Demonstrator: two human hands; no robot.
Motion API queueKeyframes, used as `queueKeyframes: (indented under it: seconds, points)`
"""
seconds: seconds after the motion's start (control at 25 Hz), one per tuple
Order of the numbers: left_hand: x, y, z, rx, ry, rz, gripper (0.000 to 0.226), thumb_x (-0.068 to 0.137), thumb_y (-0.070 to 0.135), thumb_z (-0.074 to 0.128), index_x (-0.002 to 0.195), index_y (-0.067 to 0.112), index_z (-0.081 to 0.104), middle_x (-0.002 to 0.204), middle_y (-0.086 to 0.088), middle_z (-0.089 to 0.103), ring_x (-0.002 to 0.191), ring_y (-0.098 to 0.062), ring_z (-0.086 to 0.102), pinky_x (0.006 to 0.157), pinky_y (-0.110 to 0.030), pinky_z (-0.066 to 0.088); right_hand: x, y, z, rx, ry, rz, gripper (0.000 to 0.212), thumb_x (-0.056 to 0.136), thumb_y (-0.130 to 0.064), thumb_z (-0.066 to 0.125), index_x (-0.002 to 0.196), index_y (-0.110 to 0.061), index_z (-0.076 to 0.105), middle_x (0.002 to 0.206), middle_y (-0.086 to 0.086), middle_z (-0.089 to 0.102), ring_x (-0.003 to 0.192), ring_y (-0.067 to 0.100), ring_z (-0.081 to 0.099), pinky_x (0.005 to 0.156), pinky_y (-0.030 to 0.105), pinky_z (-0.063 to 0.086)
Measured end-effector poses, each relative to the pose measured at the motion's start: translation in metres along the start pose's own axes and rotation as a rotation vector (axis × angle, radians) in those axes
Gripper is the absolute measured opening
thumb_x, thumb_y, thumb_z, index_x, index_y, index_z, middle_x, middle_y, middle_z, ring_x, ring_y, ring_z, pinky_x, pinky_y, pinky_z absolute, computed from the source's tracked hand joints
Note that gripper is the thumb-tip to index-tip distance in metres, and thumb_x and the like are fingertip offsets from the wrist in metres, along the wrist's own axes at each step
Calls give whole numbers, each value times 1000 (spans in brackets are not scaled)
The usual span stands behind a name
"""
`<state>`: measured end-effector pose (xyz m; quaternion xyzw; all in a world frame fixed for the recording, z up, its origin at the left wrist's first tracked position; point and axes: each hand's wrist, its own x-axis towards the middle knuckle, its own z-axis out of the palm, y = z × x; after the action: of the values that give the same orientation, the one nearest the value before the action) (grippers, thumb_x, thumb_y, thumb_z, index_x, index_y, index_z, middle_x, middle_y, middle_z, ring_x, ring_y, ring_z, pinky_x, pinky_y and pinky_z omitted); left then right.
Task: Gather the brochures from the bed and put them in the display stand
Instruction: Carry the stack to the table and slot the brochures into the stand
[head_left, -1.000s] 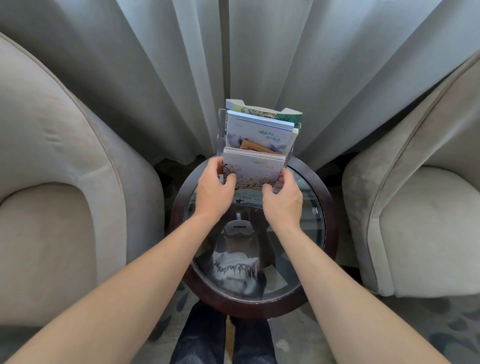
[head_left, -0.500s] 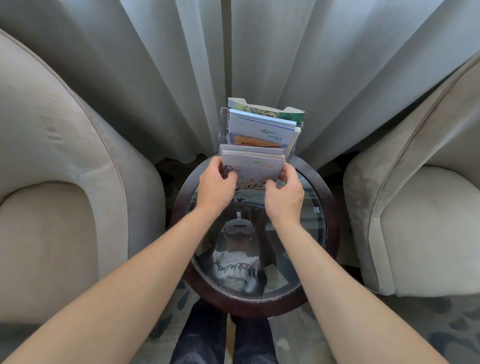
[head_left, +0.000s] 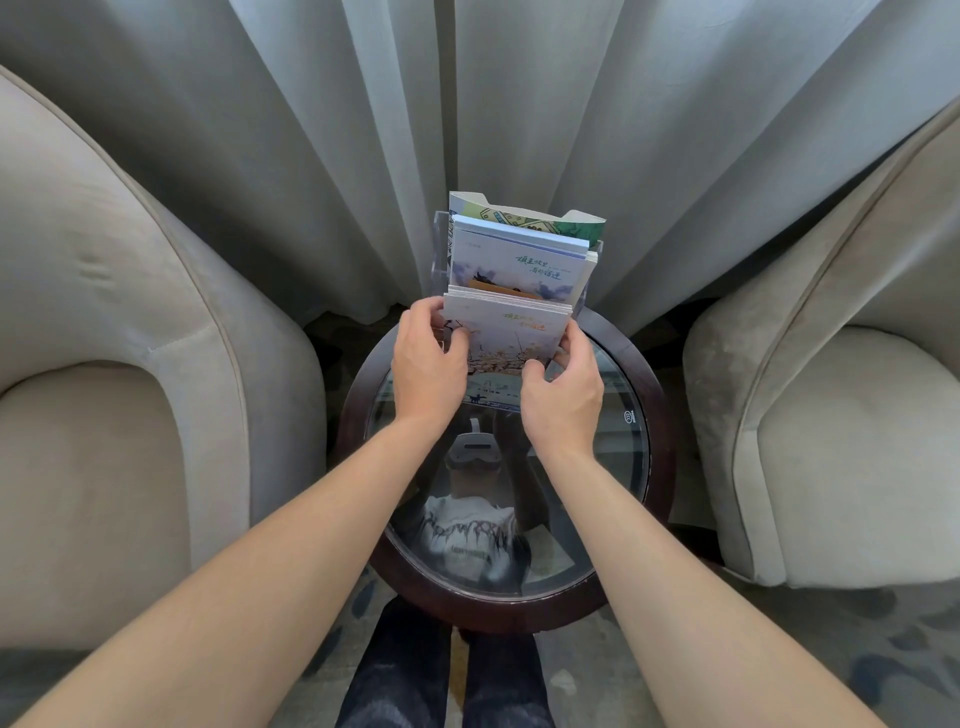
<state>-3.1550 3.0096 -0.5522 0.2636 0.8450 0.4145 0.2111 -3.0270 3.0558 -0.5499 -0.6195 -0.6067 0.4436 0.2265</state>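
A clear acrylic display stand (head_left: 440, 249) stands at the far edge of a round glass-topped table (head_left: 655, 431). Its back tiers hold a green illustrated brochure (head_left: 524, 219) and a pale blue stack (head_left: 511, 267). A front stack of pale brochures (head_left: 506, 335) sits in the lowest tier. My left hand (head_left: 426, 364) grips that stack's left edge with thumb on its face. At the right edge, my right hand (head_left: 563, 389) pinches the same stack's lower corner.
Two beige armchairs flank the table, one on the left (head_left: 130, 364) and one on the right (head_left: 831, 415). Grey curtains (head_left: 467, 104) hang right behind the stand. My legs (head_left: 441, 680) stand against the table's near rim on patterned carpet.
The front stack has shifted slightly up and back against the stand, its top edges squaring up. Both hands stayed on its sides, with my right hand sliding a little lower.
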Motion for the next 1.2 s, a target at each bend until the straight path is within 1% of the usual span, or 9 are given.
queueKeyframes:
  seconds: [0.12, 0.28, 0.44, 0.56, 0.72, 0.96, 1.0, 1.08, 1.2]
  points:
    - [1, 2, -2, 35, 25, 14, 20, 97, 22, 59, 116, 19, 63, 110, 4, 61, 98, -10, 58, 84, -33, 56, -3, 0, 1, -11, 8, -4, 63, 91, -20, 60, 149, -32, 40, 142, -9, 55, 131, 12, 51, 109, 46, 46]
    - [2, 8, -2, 55, -12, 76, 31, 99, 19, 53, 128, 20, 63, 109, 3, 60, 99, -11, 57, 87, -36, 54, -1, -4, 4, -10, 19, 6, 63, 92, -19, 59, 151, -30, 39, 142, -9, 54, 131, 13, 51, 109, 46, 46]
    - [-10, 9, 3, -38, -17, -59, 50, 98, 19, 49, 148, 20, 43, 131, 3, 54, 122, -12, 51, 101, -34, 46, -5, -6, 4, -36, 39, 44, 65, 91, -22, 58, 152, -30, 37, 146, -9, 51, 133, 13, 49, 109, 46, 45]
    - [-18, 7, 5, -74, -39, -69, 51, 97, 16, 49, 148, 21, 43, 141, 4, 50, 130, -11, 46, 109, -39, 43, -8, -8, 5, -14, 46, 50, 65, 91, -22, 59, 152, -29, 39, 147, -10, 50, 134, 12, 48, 110, 43, 43]
    - [-14, 9, 5, -93, -18, -99, 52, 97, 15, 49, 148, 22, 44, 141, 5, 49, 130, -11, 46, 109, -41, 43, -5, -10, 3, 18, 53, 45, 63, 90, -19, 60, 149, -30, 43, 142, -11, 54, 129, 8, 50, 107, 35, 44]
    - [-11, 16, 2, -113, -27, -97, 52, 96, 15, 50, 147, 26, 44, 138, 7, 50, 126, -9, 48, 106, -38, 46, -2, -16, -1, 43, 98, 25, 60, 89, -18, 63, 145, -30, 47, 138, -10, 56, 124, 8, 52, 101, 30, 44]
    - [-11, 18, 0, -116, -21, -75, 55, 96, 14, 52, 148, 26, 40, 141, 7, 47, 128, -9, 46, 107, -35, 45, -1, -17, -2, 38, 116, 3, 63, 89, -18, 63, 147, -31, 43, 141, -10, 53, 126, 8, 50, 100, 28, 42]
    - [-10, 21, -4, -5, 4, 122, 61, 93, 12, 55, 150, 23, 35, 146, 3, 43, 133, -12, 40, 109, -32, 39, 2, -20, -4, -3, 140, -64, 66, 89, -18, 62, 150, -32, 39, 142, -9, 49, 128, 10, 46, 97, 27, 41]
    - [-7, 22, -5, 301, -33, 428, 59, 88, 9, 59, 145, 15, 45, 152, -9, 38, 138, -26, 36, 110, -43, 37, 4, -21, -5, -83, 132, -147, 65, 90, -17, 62, 150, -30, 40, 139, -7, 50, 127, 14, 48, 96, 33, 47]
